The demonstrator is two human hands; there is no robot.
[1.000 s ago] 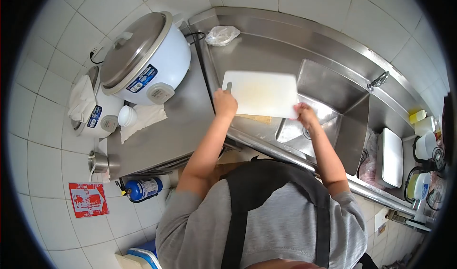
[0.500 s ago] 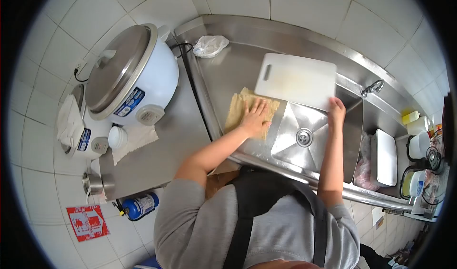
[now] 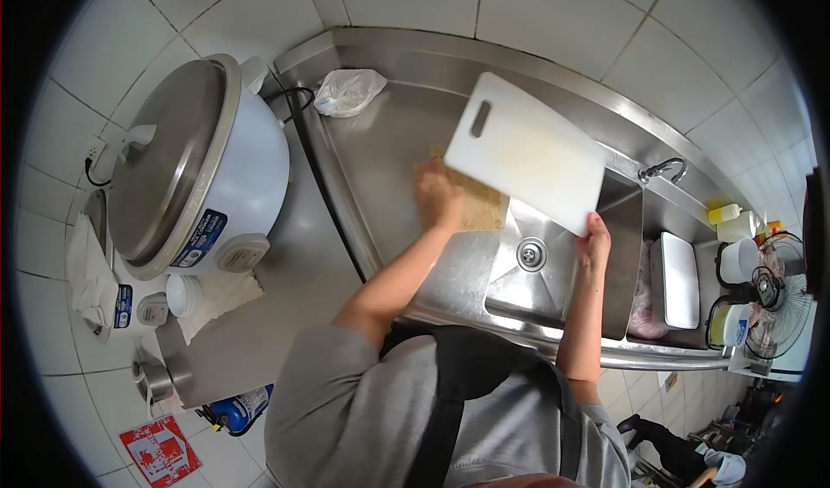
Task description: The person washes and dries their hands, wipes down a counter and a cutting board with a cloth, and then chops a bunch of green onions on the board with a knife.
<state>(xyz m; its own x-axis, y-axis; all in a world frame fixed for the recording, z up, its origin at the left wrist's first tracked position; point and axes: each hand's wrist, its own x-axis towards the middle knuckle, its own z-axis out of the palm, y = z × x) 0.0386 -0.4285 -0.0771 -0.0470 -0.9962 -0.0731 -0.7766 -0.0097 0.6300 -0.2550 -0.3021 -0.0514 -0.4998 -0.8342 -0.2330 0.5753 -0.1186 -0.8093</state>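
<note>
A white cutting board with a slot handle is raised at a slant over the sink's left side. My right hand grips its lower right corner. The tan cloth lies on the steel drainboard, partly beneath the board's left end. On the cloth's left part is my left hand, fingers curled in and slightly blurred, seemingly gripping the fabric. Below the board, the sink basin shows its drain.
A large rice cooker stands on the left counter near a white bowl stack. A plastic bag lies at the back. To the right are a faucet, a white tray and a fan. Another person is at lower right.
The cutting board has turned, its right end now lower and nearer me. My left hand went from flat on the cloth to curled, farther left. The whole view has shifted a little.
</note>
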